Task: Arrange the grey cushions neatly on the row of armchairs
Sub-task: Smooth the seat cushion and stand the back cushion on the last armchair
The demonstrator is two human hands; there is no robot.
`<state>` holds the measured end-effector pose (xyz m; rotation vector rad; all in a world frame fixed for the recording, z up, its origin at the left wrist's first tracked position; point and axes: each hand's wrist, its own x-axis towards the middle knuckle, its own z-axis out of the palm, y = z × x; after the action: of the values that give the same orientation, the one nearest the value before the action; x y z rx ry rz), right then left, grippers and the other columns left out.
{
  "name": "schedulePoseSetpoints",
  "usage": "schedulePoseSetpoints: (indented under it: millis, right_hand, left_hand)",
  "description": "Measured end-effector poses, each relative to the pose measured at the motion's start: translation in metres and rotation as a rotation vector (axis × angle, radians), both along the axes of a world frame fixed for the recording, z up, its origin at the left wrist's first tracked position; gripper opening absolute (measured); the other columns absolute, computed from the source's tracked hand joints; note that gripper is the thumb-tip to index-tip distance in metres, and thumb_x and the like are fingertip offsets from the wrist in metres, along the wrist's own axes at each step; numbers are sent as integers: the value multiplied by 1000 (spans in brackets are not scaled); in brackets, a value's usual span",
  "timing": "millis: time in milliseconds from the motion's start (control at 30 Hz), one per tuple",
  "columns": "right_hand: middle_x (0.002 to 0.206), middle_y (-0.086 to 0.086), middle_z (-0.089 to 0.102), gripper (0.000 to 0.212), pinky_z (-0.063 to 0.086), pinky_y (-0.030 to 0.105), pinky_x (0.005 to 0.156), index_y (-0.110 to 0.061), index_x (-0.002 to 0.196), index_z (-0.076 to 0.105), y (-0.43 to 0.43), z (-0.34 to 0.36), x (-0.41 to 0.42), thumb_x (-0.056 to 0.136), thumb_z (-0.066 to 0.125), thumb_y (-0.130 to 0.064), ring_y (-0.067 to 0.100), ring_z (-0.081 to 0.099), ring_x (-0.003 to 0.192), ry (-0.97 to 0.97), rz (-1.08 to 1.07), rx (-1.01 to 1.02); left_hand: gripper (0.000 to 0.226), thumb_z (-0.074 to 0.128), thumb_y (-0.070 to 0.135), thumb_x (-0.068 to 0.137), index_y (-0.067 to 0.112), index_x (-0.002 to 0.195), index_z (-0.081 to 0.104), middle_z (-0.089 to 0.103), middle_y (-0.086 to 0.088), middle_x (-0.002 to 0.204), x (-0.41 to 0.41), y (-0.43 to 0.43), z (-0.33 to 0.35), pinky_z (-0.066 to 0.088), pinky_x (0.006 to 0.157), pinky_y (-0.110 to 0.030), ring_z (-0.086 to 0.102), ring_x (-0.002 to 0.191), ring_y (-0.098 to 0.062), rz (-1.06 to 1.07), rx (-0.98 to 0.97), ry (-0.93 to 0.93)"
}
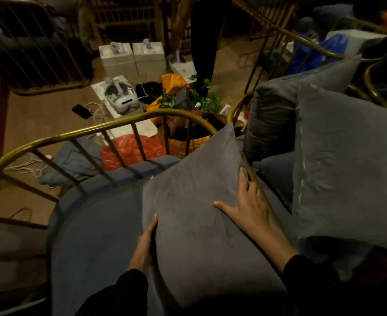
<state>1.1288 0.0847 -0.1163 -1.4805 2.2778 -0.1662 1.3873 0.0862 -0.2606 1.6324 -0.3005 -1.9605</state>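
A grey cushion leans tilted on the blue seat of the nearest armchair, against its gold rail. My left hand grips the cushion's lower left edge. Fingers spread, my right hand lies flat on its right side, close to the rail. On the armchair to the right a second grey cushion stands in front, with a third behind it.
Behind the rail the floor holds a red bag, a yellow bag, a plant, a white headset in its box, white boxes, a phone and cables. A person's legs stand beyond. More gold chairs surround.
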Motion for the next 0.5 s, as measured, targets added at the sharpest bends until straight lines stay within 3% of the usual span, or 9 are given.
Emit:
schedulePoseSetpoints:
  millis: [233, 367, 500]
  right_hand:
    - [157, 9, 15, 122, 30, 52, 112, -37, 151, -8, -7, -15, 61, 63, 70, -70, 35, 24, 142, -472, 34, 54]
    - [156, 5, 25, 122, 33, 47, 114, -36, 152, 3, -8, -42, 76, 59, 76, -66, 29, 33, 140, -694, 21, 111]
    - [157, 7, 27, 139, 34, 50, 113, -39, 151, 3, -7, -125, 72, 39, 75, -80, 30, 36, 139, -758, -38, 310]
  left_hand:
    - [109, 85, 57, 55, 3, 139, 42, 56, -18, 134, 98, 25, 78, 49, 98, -50, 57, 119, -38, 242, 17, -440]
    - [84, 83, 37, 70, -1, 134, 45, 57, -16, 131, 123, 40, 85, 48, 90, -43, 56, 120, -37, 270, -25, -580]
    - [89, 87, 32, 66, 0, 134, 38, 52, -21, 136, 132, 53, 71, 48, 100, -51, 53, 122, -39, 234, 1, -665]
